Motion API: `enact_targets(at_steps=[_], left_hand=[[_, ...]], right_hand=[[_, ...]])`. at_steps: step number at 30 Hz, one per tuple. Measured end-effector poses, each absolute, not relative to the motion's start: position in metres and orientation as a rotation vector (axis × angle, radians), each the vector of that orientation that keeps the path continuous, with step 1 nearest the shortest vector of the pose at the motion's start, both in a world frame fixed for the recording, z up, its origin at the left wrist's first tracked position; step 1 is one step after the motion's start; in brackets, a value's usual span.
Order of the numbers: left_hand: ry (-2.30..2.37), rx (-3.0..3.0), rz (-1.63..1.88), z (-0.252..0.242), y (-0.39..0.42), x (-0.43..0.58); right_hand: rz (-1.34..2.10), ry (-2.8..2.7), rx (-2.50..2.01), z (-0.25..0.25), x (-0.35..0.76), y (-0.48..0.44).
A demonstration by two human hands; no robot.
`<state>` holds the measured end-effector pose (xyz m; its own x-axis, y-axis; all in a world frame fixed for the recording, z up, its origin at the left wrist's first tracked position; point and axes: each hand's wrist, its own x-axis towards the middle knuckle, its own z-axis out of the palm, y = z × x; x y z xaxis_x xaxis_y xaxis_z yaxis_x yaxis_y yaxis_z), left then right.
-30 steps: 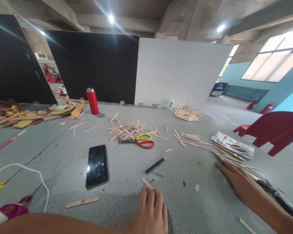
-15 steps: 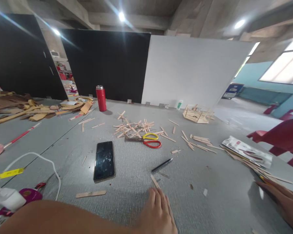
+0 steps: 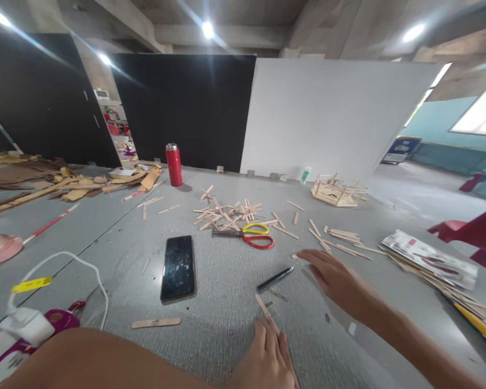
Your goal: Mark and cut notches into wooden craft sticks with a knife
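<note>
Our left hand (image 3: 267, 354) lies low at the near edge of the table (image 3: 222, 308), with the fingers drawn together over one wooden stick (image 3: 262, 304); the far end of this stick comes out beyond the fingertips, close to the near end of the black pen (image 3: 275, 279). Whether these fingers pinch the stick or only press it down, we cannot tell. Our right hand (image 3: 328, 273) is stretched above the table to the right of the pen, its fingers long and nearly straight, and we see nothing held in it, though the palm is hidden. A short stick piece (image 3: 295, 256) is at its fingertips; if they touch, we cannot say. To work well here, in our judgement, we should press the stick flat with steady and light fingers, because such thin wood may slide or turn easily. It seems also wise to lower the right fingertips gently and take a small piece by its edges, so that the pen is not pushed. The scissors (image 3: 258, 236) lie farther away, touching or just beside the loose pile of sticks (image 3: 227, 214), and the phone (image 3: 179, 268) rests to the left; both leave us enough room. On the far right stands a small stick model (image 3: 336, 193), which our sleeveless forearm should not knock.
</note>
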<state>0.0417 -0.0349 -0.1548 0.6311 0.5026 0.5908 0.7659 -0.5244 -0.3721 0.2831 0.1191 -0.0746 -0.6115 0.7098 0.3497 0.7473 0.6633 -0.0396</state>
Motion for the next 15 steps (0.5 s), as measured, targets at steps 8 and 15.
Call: enact_targets(at_steps=[8,15], left_hand=[[-0.973,-2.192,-0.504,-0.170,-0.036,0.047],[-0.859,-2.353,-0.453,-0.182,-0.037,0.051]], right_hand=[[-0.048,-2.815,-0.569,-0.061,0.115,0.115],[0.017,-2.971,-0.221,-0.075,0.001,0.053]])
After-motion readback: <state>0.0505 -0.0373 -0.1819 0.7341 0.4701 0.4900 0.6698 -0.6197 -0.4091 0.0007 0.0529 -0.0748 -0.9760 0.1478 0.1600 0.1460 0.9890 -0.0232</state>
